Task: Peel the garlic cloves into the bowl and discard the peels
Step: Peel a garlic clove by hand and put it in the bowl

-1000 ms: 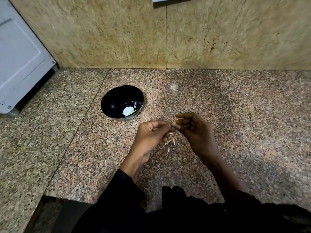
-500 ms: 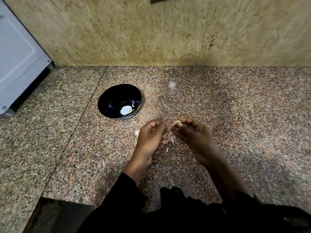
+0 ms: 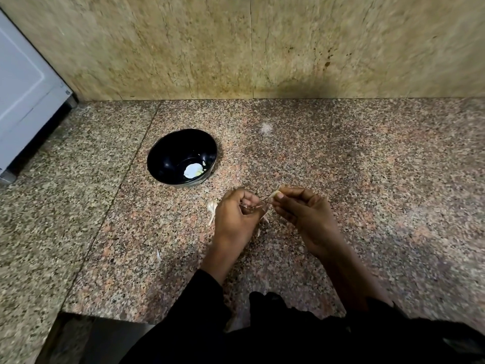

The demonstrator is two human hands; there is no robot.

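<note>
Your right hand (image 3: 304, 214) pinches the garlic clove (image 3: 274, 194), tip pointing left; your left hand (image 3: 236, 216) pinches its peel (image 3: 258, 204), now pulled farther away.

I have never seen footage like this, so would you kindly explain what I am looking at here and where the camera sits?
There is no machine: a person wears a camera on the head, looking down at their own two bare hands over a speckled granite counter. The right hand pinches a garlic clove, while the left hand pinches a strip of its peel. Beyond the hands stands a black bowl holding something pale. More unpeeled garlic lies beside the left hand, and peel scraps are scattered on the counter.
</note>
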